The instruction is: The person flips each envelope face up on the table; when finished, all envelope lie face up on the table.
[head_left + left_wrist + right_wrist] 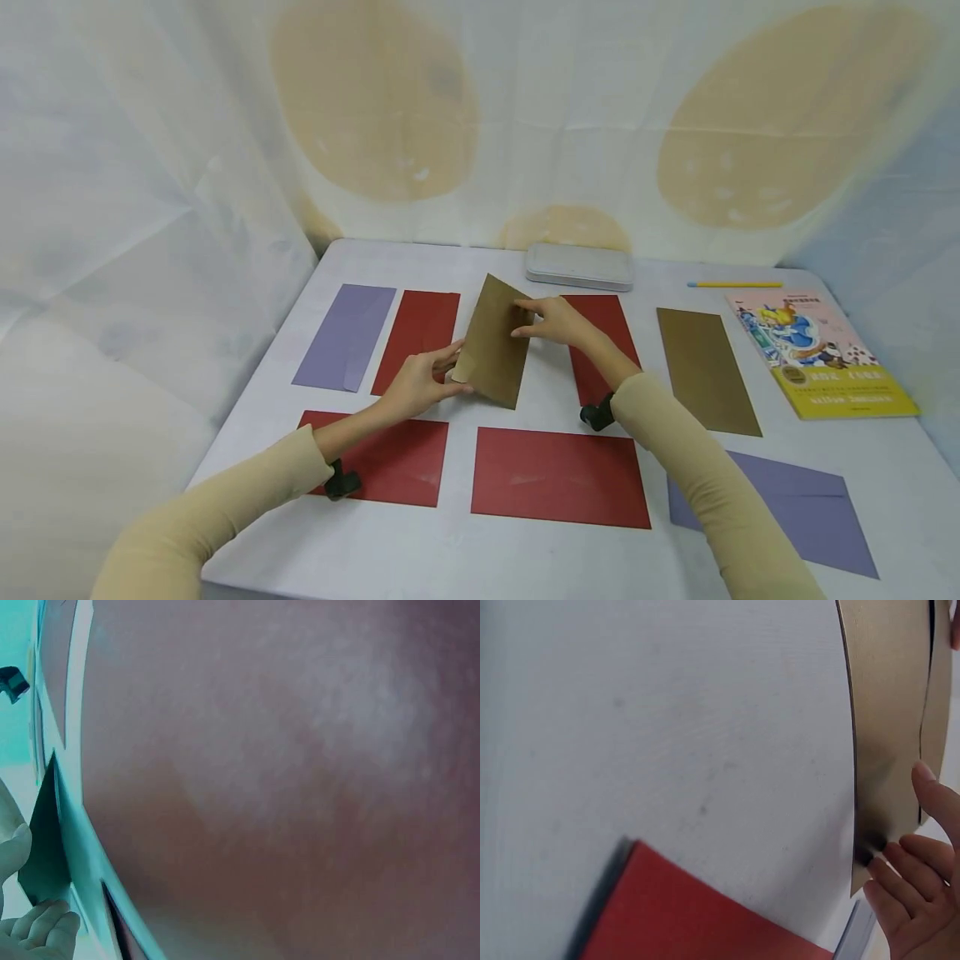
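Observation:
A brown envelope (495, 343) is held up off the white table (457, 533), tilted, between both hands. My left hand (420, 385) pinches its lower left corner, where a lighter flap shows. My right hand (551, 321) pinches its upper right corner. In the right wrist view the brown envelope (889, 727) stands on edge with my fingers (911, 881) curled at its corner. The left wrist view is mostly blurred; fingertips (45, 926) touch a dark envelope edge (45, 840).
Several envelopes lie flat on the table: red ones (558, 477) (418, 337) (390, 458), purple ones (347, 335) (810, 508), another brown one (707, 368). A grey tin case (579, 267), a yellow pencil (735, 284) and a picture book (817, 354) lie at the back right.

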`<state>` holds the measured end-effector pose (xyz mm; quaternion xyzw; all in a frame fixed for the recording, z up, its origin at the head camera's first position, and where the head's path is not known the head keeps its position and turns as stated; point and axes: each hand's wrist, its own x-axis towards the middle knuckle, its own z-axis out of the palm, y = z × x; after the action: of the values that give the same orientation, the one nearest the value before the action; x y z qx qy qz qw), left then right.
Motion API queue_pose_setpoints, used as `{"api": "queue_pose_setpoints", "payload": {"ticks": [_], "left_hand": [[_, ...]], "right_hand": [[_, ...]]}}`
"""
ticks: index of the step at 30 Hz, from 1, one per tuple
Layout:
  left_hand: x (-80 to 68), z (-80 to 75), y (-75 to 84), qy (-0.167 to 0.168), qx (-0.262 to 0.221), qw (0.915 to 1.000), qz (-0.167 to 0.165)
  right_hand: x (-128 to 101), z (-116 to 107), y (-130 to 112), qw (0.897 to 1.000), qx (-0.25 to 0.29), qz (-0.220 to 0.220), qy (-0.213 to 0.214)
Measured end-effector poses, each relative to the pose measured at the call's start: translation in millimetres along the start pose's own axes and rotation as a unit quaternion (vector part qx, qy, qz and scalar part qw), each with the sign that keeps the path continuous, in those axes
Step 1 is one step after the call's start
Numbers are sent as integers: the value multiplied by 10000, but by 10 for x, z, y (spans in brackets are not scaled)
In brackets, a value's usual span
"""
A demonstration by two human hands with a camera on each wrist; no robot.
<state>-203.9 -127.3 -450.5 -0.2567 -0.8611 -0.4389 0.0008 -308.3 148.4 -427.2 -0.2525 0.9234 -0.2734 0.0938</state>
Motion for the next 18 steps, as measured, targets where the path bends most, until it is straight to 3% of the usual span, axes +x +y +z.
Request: {"api": "queue_pose_setpoints", "payload": {"ticks": [6, 9, 18], "left_hand": [[3, 95, -25, -212, -242, 9980, -537], [16, 123, -25, -260, -190, 9974, -640], [-20, 101, 45, -345, 898, 9952, -168]], "right_hand": [[26, 29, 33, 9996, -245, 76, -124], [16, 41, 38, 9992, -385, 10, -129], [-121, -8, 68, 9998, -197, -37, -7]]}}
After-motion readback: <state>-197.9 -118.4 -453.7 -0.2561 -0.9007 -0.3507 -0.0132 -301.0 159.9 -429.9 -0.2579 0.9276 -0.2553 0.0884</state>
